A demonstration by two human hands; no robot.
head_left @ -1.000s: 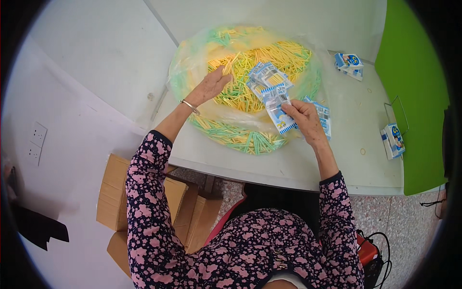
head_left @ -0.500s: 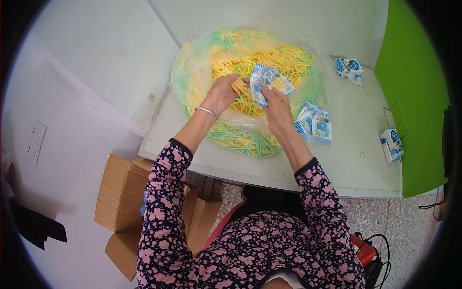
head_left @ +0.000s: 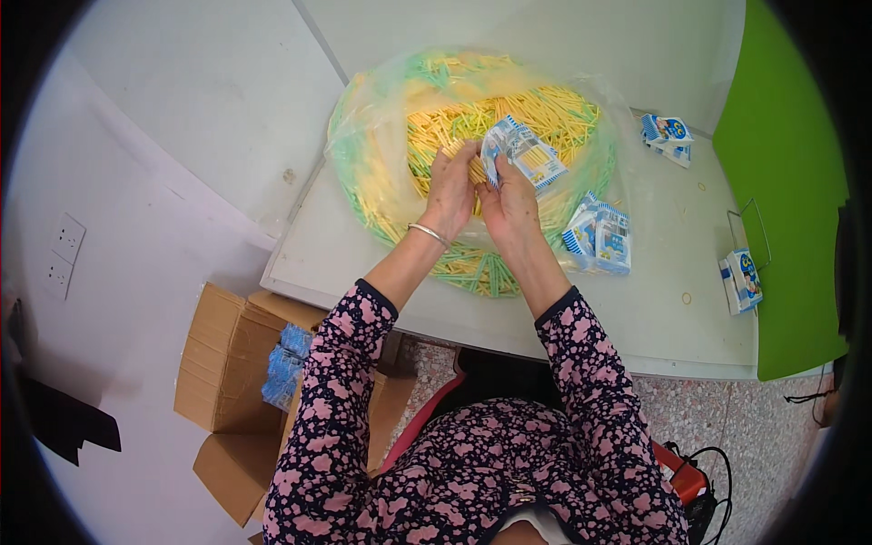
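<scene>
A clear plastic bag (head_left: 363,173) lies open on the pale table (head_left: 654,327), full of thin yellow and green sticks (head_left: 554,113). Over the heap my right hand (head_left: 509,204) grips a small blue-and-white printed packet (head_left: 522,153) with yellow sticks showing inside it. My left hand (head_left: 451,186) is right beside it, fingers pinched at the packet's left edge, apparently on a few sticks. A thin bangle sits on the left wrist. Both hands touch each other above the middle of the bag.
Two filled blue-and-white packets (head_left: 599,241) lie right of the bag, more packets (head_left: 668,134) sit at the far right back, and another packet (head_left: 743,280) is near the green panel (head_left: 781,182). Open cardboard boxes (head_left: 232,363) stand on the floor left of my legs. Cables (head_left: 708,472) lie lower right.
My right hand has carried the packet from the bag's right side to its middle. My left hand came off the stick heap and joined it at the packet.
</scene>
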